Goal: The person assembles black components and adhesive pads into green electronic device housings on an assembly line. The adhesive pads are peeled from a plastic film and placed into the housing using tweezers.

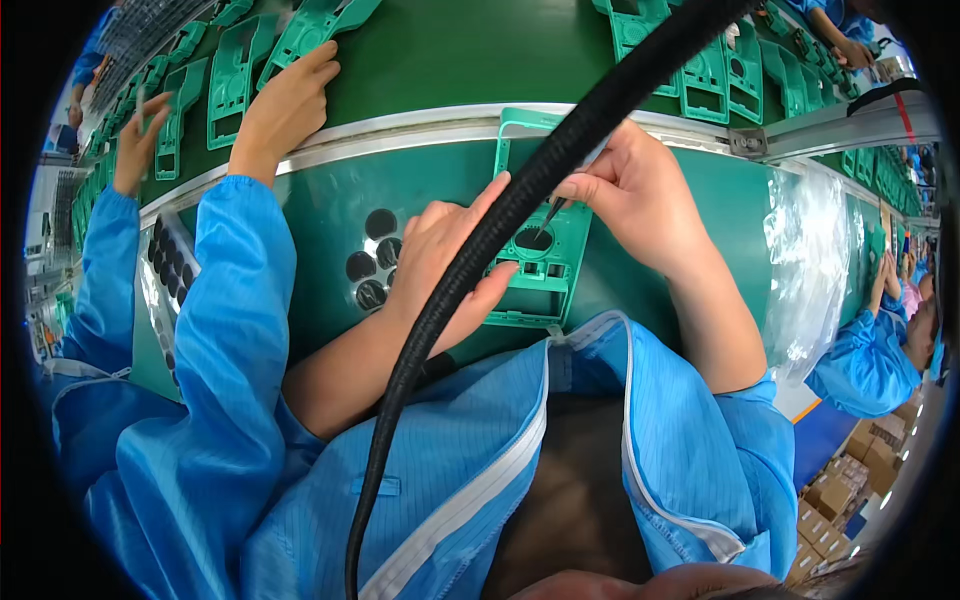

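A green plastic housing [548, 288] lies on the green work surface in front of me, its long frame pointing away. My left hand [436, 255] grips its left side, thumb on the face and fingers along the edge. In my right hand [640, 195], thumb and fingers pinch a pair of thin dark-tipped tweezers [556, 211]. The tweezers' tips point down at a round black mesh disc [534, 238] in the housing's round opening. Left of my left hand, several black discs [380, 223] sit on a clear sheet. A black cable hides part of the housing and left hand.
A metal rail [430, 122] separates my surface from a green conveyor belt [440, 60] bearing several green housings [238, 75]. At left, a co-worker's hand [290, 105] touches one housing. Clear plastic bags [815, 260] lie at right. The black cable [480, 230] crosses diagonally.
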A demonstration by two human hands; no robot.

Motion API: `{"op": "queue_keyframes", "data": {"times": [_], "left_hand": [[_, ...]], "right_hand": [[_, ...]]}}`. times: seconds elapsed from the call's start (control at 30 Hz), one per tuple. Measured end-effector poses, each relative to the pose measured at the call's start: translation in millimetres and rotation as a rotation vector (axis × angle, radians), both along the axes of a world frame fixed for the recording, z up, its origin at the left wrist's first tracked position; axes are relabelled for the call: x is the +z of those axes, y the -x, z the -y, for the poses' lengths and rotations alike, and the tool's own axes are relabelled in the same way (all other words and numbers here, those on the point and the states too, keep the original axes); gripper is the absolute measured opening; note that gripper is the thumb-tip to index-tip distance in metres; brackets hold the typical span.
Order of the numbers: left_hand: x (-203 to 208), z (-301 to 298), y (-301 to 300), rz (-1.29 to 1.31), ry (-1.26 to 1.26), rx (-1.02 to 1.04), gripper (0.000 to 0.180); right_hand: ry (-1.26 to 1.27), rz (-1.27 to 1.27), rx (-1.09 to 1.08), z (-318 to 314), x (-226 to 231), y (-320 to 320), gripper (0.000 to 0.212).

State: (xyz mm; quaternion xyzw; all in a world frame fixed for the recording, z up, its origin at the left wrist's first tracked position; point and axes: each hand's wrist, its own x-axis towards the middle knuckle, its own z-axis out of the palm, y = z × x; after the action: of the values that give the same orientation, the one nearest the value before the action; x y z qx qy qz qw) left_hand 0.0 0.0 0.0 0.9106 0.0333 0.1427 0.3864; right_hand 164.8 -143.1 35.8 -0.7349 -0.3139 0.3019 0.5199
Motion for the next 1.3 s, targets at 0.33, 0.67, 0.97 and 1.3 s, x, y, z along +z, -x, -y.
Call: {"op": "queue_keyframes", "data": {"times": [0.33,0.67,0.97,1.3], "left_hand": [[-4,-2,-1,0.025,0.012,-0.010,0.078],[-3,-2,-5,0.035,0.012,-0.025,0.078],[2,2,5,0.049,-0.004,0.027,0.077],[3,1,-2,0.013,0.013,0.003,0.078]], "right_hand": [[0.001,0.006,-0.008,-1,2,2,0.021],[-0.048,-0.029,-0.020,1,-3,-2,0.021],[-0.012,-0.032,0.042,-2,4,0,0.021],[-0.029,-0.020,0.012,-1,2,-3,0.020]]}}
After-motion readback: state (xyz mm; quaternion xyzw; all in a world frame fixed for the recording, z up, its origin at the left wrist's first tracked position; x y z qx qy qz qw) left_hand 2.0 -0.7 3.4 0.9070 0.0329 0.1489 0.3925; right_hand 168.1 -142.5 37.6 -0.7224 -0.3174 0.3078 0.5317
